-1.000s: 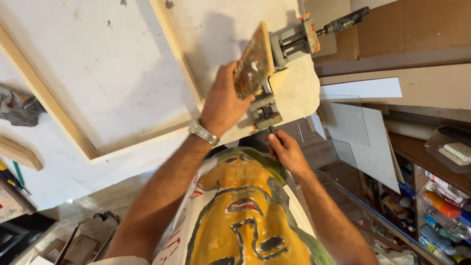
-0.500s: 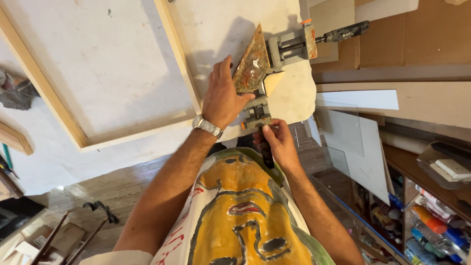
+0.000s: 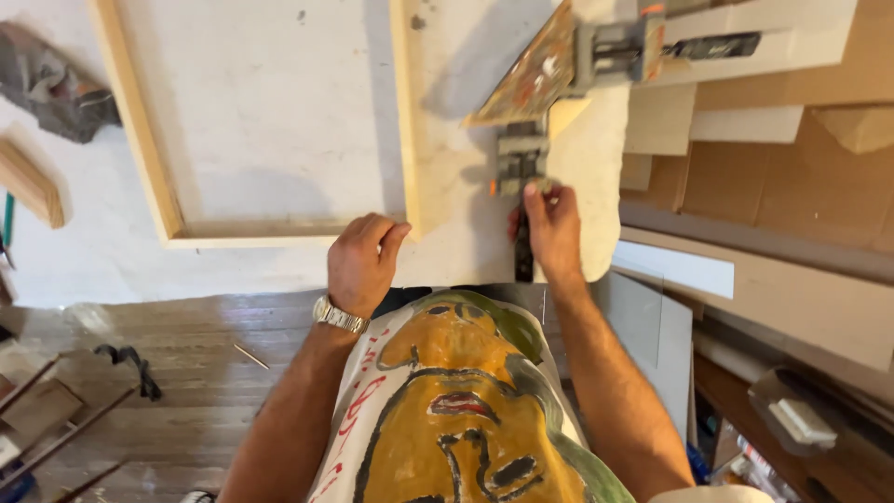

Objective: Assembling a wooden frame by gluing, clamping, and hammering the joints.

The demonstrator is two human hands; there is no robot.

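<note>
Right hand (image 3: 551,228), fingers pinching black clamp handle (image 3: 523,251) at two o'clock. Left hand (image 3: 361,261), fingers curled, resting on wooden frame (image 3: 406,130) corner at noon. Corner clamp (image 3: 521,154): likely heavy, rigid metal; best gripped by handle.

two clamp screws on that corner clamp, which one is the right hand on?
The near clamp screw, pointing down toward the person; the right hand grips its dark handle. The other clamp screw points sideways along the top edge, untouched.
</note>
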